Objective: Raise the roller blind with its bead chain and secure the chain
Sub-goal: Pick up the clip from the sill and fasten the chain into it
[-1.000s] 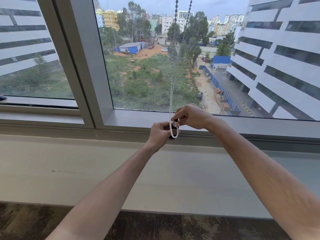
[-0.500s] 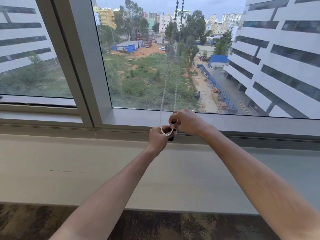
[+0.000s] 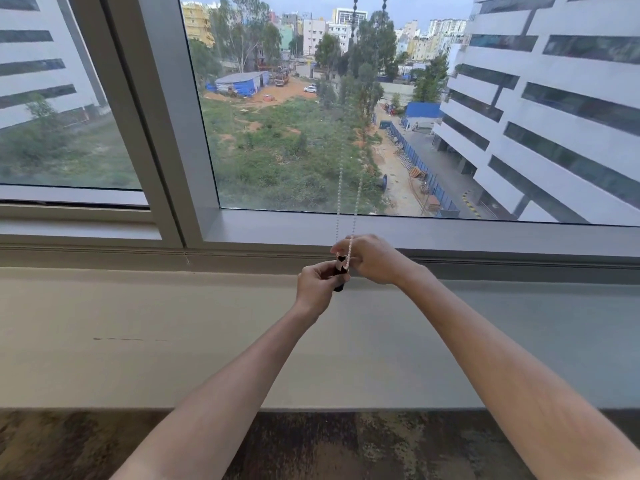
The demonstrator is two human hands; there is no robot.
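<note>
Both hands were closed around the work, low against the window frame (image 3: 450, 237). With my left hand (image 3: 317, 289) I gripped a small dark clip (image 3: 340, 271), its lower end poking out below my fingers. My right hand (image 3: 372, 259) pinched the bottom of the bead chain (image 3: 356, 199) just above that clip, holding the white beads against its top. From there, two strands of chain ran straight up across the glass, close together, and left the view at the top, where the beads looked dark against the sky.

No blind fabric showed anywhere over the pane, so I judged the raising finished, or nearly so; the roller itself was out of sight above the frame, and I could not confirm it. What remained, as I read it, was the securing: the chain loop had to be seated in the clip. Whether the beads were already caught in it I could not tell, since my fingers covered the join. Below the frame, the pale sill (image 3: 173, 341) lay bare, well apart from both hands.
</note>
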